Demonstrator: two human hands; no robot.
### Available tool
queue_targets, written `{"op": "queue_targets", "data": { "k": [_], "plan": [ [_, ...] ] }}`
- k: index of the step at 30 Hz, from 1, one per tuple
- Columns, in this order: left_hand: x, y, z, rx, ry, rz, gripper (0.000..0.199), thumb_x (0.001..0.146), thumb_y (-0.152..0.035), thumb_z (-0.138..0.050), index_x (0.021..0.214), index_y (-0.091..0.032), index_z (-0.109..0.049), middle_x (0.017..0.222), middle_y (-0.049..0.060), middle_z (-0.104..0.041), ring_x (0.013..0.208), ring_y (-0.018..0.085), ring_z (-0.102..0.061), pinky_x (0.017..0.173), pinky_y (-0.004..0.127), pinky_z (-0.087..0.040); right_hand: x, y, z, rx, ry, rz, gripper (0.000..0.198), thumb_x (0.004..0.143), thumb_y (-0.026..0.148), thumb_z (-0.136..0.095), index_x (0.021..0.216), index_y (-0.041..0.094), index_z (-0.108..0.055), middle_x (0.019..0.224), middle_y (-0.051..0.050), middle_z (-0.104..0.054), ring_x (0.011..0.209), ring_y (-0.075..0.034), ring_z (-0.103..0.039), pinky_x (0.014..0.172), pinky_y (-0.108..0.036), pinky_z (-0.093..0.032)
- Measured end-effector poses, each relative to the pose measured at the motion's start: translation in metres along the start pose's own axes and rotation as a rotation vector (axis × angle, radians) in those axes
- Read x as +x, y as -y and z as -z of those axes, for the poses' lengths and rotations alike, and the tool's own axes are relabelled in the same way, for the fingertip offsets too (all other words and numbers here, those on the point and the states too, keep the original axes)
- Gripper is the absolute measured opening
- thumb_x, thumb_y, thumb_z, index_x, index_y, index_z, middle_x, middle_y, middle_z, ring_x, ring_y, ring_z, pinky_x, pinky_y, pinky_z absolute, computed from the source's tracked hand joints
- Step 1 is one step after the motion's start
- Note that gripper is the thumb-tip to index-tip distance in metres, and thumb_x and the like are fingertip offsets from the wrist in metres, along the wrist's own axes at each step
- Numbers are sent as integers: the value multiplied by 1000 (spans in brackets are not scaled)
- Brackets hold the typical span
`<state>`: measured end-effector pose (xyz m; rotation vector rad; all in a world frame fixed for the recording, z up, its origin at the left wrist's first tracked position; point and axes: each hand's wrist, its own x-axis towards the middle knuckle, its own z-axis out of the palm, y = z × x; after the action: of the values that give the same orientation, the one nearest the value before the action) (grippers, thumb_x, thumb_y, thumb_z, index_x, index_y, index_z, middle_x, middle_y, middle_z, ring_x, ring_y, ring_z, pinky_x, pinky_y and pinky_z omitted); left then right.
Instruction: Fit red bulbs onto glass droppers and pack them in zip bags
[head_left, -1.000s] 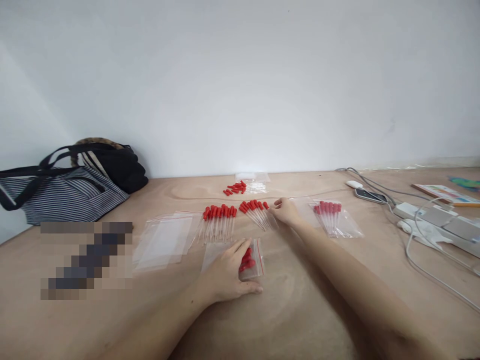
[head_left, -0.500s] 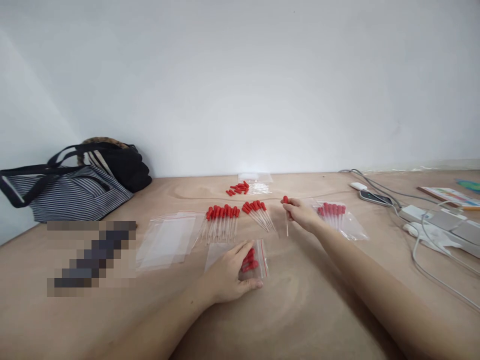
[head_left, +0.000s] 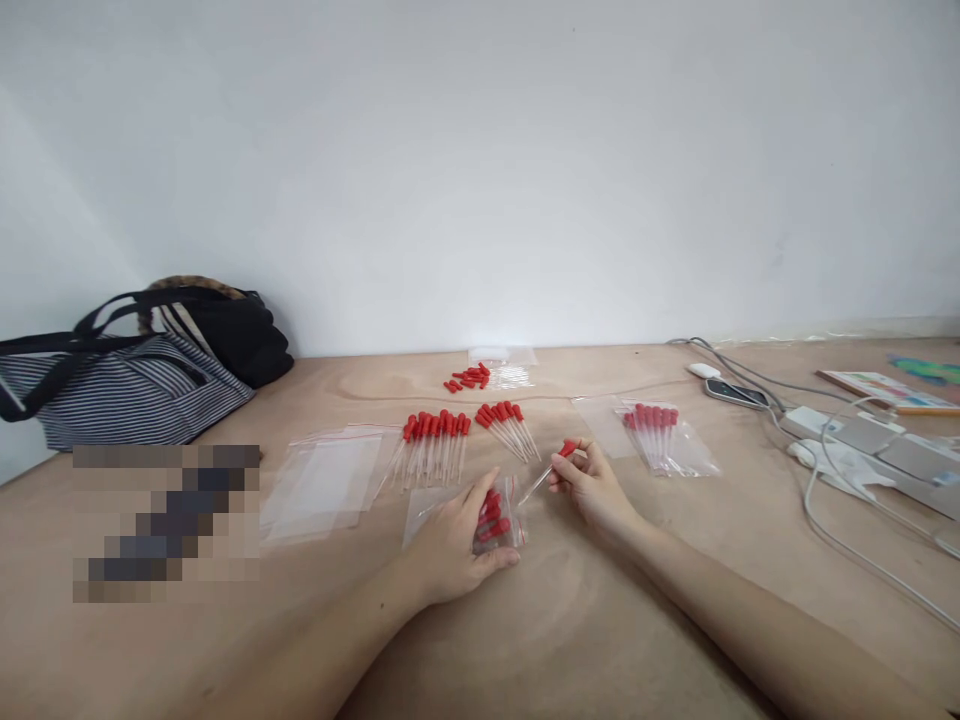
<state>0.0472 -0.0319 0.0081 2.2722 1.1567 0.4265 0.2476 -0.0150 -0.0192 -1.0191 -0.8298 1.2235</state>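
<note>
My right hand (head_left: 592, 485) pinches a glass dropper (head_left: 568, 448) by its red rubber bulb. The dropper slants down to the left, its tip near the open end of a clear zip bag (head_left: 517, 505). Across that bag lies my left hand (head_left: 465, 535), thumb and fingers apart, pressing it to the table. Several red-bulbed droppers (head_left: 493, 517) show inside it; their glass ends are hidden under the hand. Just beyond are a small fan of droppers (head_left: 510, 425) and a larger row of droppers (head_left: 435, 440).
Flat zip bags (head_left: 322, 485) lie left of the rows. At right is a bag of droppers (head_left: 656, 435). Loose red bulbs (head_left: 470, 377) and glass tubes (head_left: 512, 375) sit near the wall. A power strip (head_left: 862, 440) with cables and a striped bag (head_left: 142, 390) flank the area.
My right hand has brought the dropper left and toward me, tilting it from upright to slanted toward the bag. My left hand stays on the bag. The view has shifted slightly.
</note>
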Motion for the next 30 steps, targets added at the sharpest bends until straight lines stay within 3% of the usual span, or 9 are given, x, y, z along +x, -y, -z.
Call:
{"op": "queue_targets", "data": {
  "k": [5, 10, 14, 20, 23, 30],
  "plan": [
    [1, 2, -3, -34, -5, 14, 85, 70, -38, -62, 137, -20, -14, 121, 13, -51, 110, 28, -49, 89, 44, -40, -10, -10, -16, -10, 10, -4, 51, 57, 48, -71, 84, 21, -37, 57, 8, -55, 49, -8, -54, 51, -22, -46],
    [1, 1, -4, 5, -16, 16, 82, 71, -37, -61, 136, -18, -16, 129, 14, -43, 117, 27, -42, 93, 43, -37, -20, -13, -22, -49, 56, -95, 49, 55, 54, -68, 78, 19, -43, 60, 3, -60, 51, -10, -57, 54, -25, -47],
    [1, 0, -3, 27, -11, 26, 81, 71, -38, -61, 135, -15, -16, 130, 16, -43, 118, 27, -41, 94, 43, -36, -22, -11, -19, -225, 205, -74, 38, 54, 47, -71, 67, 16, -53, 57, 3, -59, 49, -8, -52, 50, -23, -44],
    [2, 4, -5, 15, -26, -3, 80, 72, -40, -60, 135, -19, -16, 130, 14, -43, 118, 27, -42, 93, 44, -37, -18, -6, -14, -476, 454, 44, 19, 67, 34, -62, 71, 16, -68, 67, -1, -65, 61, -12, -55, 59, -24, -42],
    [3, 5, -5, 4, -21, -7, 82, 70, -39, -62, 135, -19, -16, 129, 14, -44, 118, 27, -42, 93, 44, -37, -13, -9, -13, -529, 565, 51, 18, 69, 31, -59, 70, 16, -70, 65, -1, -64, 58, -11, -53, 56, -23, -40],
    [3, 2, -4, 4, -23, 19, 83, 69, -37, -63, 135, -20, -17, 126, 13, -47, 114, 27, -46, 91, 43, -38, 1, -14, -21, -524, 550, -109, 11, 55, 25, -69, 53, 15, -65, 52, 2, -58, 50, -8, -47, 51, -20, -37]
  ]
}}
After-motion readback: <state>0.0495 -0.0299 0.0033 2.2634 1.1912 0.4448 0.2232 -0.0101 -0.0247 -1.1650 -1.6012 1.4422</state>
